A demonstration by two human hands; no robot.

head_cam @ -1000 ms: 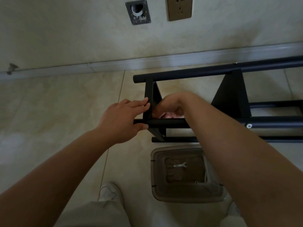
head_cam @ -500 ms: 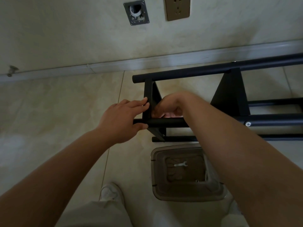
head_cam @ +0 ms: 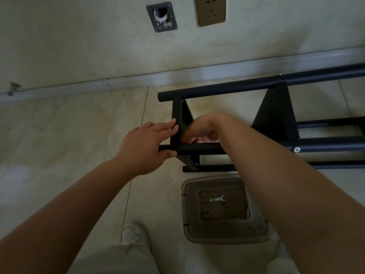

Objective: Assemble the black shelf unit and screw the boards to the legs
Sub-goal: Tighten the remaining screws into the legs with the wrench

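Mid-frame, the left hand point(head_cam: 145, 148) pinches the rigid, light-looking black metal shelf frame point(head_cam: 197, 150) at its nearest tube; the curled right hand point(head_cam: 199, 133) is partly hidden.

We see the black shelf unit point(head_cam: 276, 115) lying on its side on the floor, its round legs point(head_cam: 199, 148) horizontal, two boards point(head_cam: 275, 113) standing between them.

Right hand point(head_cam: 199, 133) curls behind the end board point(head_cam: 178, 131); fingertips hidden, can't tell what they hold. Shelf unit point(head_cam: 276, 119) cut off at right edge. Tub point(head_cam: 197, 232) partly behind the right forearm; small bits inside too tiny to identify. Left thumb tip hidden under the leg tube point(head_cam: 199, 149).
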